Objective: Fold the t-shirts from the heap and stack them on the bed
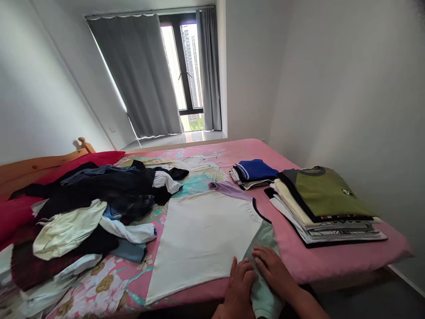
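- Plainly, a smooth white shirt (206, 241) lies spread on the pink, floral-sheeted bed (299, 266), its broad body nearly square and lightly creased.
- Its curved black neckband (260, 212) sits at two o'clock of the body, a lilac sleeve (230, 189) at one, a pale green sleeve (267, 292) at four.
- At nine to ten o'clock of the shirt sprawls a rumpled heap (109, 190) of black, cream and blue cloth.
- Toward three o'clock rises a squared, layered stack (335, 195), olive green on top; at one, a smaller blue-topped pile (257, 170).
- Left hand (239, 281): fingers gently bent, resting on the green sleeve's edge.
- Right hand (270, 268): fingers laid across the same sleeve, just beside the left.
- Neither grip is clenched; I cannot tell whether cloth is pinched underneath.
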Tool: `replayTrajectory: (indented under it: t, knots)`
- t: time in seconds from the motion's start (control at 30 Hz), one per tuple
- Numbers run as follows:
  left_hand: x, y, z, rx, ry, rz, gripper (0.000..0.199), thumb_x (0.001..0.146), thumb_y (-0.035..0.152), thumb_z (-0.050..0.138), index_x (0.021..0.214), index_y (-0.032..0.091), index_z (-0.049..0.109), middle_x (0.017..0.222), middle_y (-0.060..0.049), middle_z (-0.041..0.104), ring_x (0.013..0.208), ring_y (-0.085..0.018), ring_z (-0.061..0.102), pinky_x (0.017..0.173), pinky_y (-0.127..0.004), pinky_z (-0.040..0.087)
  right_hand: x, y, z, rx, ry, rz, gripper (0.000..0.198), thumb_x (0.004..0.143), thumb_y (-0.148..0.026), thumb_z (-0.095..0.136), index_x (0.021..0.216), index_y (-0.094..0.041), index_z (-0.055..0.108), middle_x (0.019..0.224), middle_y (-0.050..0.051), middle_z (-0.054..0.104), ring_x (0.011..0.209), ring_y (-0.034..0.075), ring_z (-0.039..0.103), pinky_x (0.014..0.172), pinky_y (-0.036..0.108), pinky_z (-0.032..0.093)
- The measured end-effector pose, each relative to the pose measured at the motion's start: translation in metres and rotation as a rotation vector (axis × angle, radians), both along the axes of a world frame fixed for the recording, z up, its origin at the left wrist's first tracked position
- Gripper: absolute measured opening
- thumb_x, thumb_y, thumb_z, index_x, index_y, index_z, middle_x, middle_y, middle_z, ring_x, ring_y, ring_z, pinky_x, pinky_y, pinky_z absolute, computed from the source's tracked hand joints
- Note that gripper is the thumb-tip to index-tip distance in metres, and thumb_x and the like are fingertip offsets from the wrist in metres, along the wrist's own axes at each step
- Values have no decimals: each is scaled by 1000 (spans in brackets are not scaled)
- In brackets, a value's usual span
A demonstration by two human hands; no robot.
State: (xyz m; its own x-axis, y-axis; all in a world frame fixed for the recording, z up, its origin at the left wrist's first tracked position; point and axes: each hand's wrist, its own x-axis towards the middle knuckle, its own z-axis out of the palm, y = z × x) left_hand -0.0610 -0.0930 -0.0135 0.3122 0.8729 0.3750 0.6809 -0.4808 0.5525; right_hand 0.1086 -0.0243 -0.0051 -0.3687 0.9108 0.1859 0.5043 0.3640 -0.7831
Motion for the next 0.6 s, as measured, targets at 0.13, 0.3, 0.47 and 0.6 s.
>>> replayTrajectory:
  t: [0.13,0.3,0.47,0.6]
  knots:
    - [4,-10,12,28,-126,83,11,69,26,54,79,23,59,85,-5,63,93,-19,60,108,-50,27,21,-42,-21,-107,238,-306,34,82,-50,49,94,-21,62,100,9,64,98,25,55,92,39,41]
    - [3,-14,17,6,-162,-2,21,65,24,54,85,24,62,89,-4,66,99,-22,60,109,-53,25,31,-87,-50,-617,583,-610,60,59,-71,60,91,-21,58,100,9,63,98,28,57,77,37,50]
    - [3,-24,18,26,-95,-16,22,70,24,54,89,26,65,95,-4,68,105,-23,58,108,-56,23,16,-89,-48,-915,946,-351,51,70,-58,61,106,-21,60,105,6,66,100,26,59,79,39,50]
    - [2,-40,13,102,-64,-3,18,71,20,55,86,27,64,93,-2,68,104,-22,59,108,-54,25,23,-87,-43,-907,976,-254,38,70,-44,68,93,-15,67,90,6,69,91,26,62,83,38,49]
